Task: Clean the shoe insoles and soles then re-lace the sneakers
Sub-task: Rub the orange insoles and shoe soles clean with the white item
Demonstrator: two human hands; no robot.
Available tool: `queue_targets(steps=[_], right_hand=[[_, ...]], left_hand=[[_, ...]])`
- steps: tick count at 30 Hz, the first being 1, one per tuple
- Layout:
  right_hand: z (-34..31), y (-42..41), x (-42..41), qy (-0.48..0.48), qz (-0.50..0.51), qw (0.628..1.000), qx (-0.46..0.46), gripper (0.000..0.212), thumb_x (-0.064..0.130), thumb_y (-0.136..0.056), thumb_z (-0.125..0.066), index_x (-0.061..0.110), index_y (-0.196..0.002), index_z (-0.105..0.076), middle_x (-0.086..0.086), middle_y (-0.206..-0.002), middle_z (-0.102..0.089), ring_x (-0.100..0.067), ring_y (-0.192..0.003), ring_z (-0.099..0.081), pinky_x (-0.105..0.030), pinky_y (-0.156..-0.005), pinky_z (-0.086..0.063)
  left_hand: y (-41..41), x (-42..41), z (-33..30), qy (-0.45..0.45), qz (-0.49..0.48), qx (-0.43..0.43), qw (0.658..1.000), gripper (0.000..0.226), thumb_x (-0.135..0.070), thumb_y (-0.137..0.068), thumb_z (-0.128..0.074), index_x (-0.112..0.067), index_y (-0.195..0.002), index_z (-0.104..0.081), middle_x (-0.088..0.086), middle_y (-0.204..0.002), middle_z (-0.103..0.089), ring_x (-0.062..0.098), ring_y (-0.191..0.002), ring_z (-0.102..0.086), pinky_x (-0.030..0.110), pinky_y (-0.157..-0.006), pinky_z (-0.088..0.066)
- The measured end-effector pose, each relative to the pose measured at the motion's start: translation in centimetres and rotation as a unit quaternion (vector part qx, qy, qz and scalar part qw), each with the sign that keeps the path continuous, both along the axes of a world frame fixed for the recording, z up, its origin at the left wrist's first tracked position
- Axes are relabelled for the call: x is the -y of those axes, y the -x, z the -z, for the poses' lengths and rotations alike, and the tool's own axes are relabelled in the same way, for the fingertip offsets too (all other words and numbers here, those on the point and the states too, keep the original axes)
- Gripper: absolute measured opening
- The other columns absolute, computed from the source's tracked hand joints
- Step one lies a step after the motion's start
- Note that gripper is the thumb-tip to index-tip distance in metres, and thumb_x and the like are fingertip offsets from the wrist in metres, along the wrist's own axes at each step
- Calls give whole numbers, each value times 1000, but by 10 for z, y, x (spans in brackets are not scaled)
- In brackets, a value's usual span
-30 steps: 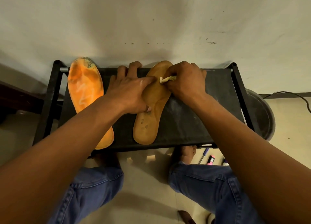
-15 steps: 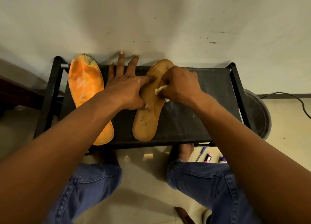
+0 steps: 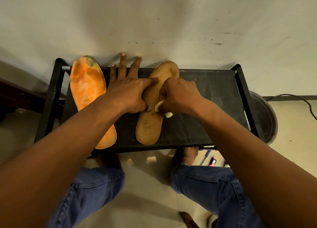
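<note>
Two insoles lie on a black rack shelf (image 3: 205, 107). The left one is a bright orange insole (image 3: 87, 90) with a dirty toe. The right one is a tan insole (image 3: 149, 125) with dark spots near its heel. My left hand (image 3: 127, 92) lies flat with straight fingers, its index finger and thumb pressing the tan insole's left side. My right hand (image 3: 178, 95) grips a small pale yellow cloth (image 3: 162, 107) and holds it against the middle of the tan insole.
A white wall stands just behind the rack. A dark round basin (image 3: 264, 118) sits on the floor at the right, with a black cable (image 3: 295, 101) beyond it. A blue pen (image 3: 205, 156) and a pink marker (image 3: 213, 161) lie on the floor by my feet.
My right hand has dragged the cloth from the tan insole's toe area down to its middle. My left hand's fingers have straightened and stretched toward the wall.
</note>
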State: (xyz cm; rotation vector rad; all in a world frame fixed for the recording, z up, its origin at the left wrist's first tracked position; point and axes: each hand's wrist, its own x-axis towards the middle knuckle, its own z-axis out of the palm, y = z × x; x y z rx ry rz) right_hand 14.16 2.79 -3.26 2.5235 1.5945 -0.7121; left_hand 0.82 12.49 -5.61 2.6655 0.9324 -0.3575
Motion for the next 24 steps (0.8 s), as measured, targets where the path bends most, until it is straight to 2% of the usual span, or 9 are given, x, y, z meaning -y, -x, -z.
queue_targets(steps=[3,6,9,12,15,20,24], right_hand=[[3,3,1,-45,19,997,55,28,36,-80,-77,27,-73,-52,7,-72,-53,-18,-80,-56,-48,-101,-36],[3,0,1,-83,53,991,94,24,36,-79,-76,27,-77,-54,7,-73,-51,-18,-80,-56,-46,-98,-38],[0,1,0,-38,40,997,58,29,34,-81,-77,26,-74,-50,6,-74,-52,-18,-79,-54,-49,-102,-42],[-3,10,5,7,16,1000,6,23,32,-82,-79,23,-88,-58,4,-81,-55,-21,-84,-54,-49,-101,-40],[-3,18,11,-9,-5,1000,19,21,33,-82,-77,24,-86,-58,5,-80,-55,-21,-84,-54,-49,-101,-37],[-2,15,11,-56,27,995,76,17,30,-79,-77,25,-84,-61,6,-75,-57,-18,-77,-54,-48,-101,-33],[-5,21,15,5,10,1000,29,24,30,-80,-78,24,-85,-55,5,-78,-54,-20,-82,-53,-49,-101,-33]], left_hand=[[-1,-1,-1,-2,2,-4,1000,93,-63,-77,-76,-58,-152,-21,2,-165,28,41,-145,37,64,-120,9],[0,-2,0,-5,6,-6,1000,94,-64,-77,-74,-59,-152,-18,2,-165,28,42,-144,37,66,-120,9],[0,-1,0,-14,4,-10,1000,95,-67,-76,-74,-60,-152,-17,3,-165,28,42,-144,37,66,-119,8],[0,-1,1,-15,0,-7,1000,95,-68,-75,-74,-62,-151,-18,2,-165,28,42,-145,37,67,-119,8],[0,-1,1,-13,1,-10,1000,96,-69,-74,-74,-63,-151,-17,2,-165,29,42,-145,37,67,-119,9],[0,-3,1,-8,6,-42,999,105,-74,-70,-73,-63,-151,-8,2,-163,34,42,-143,40,68,-118,11],[0,0,-2,-21,-2,-56,998,105,-74,-72,-72,-64,-150,-4,2,-163,35,42,-143,39,68,-118,11]])
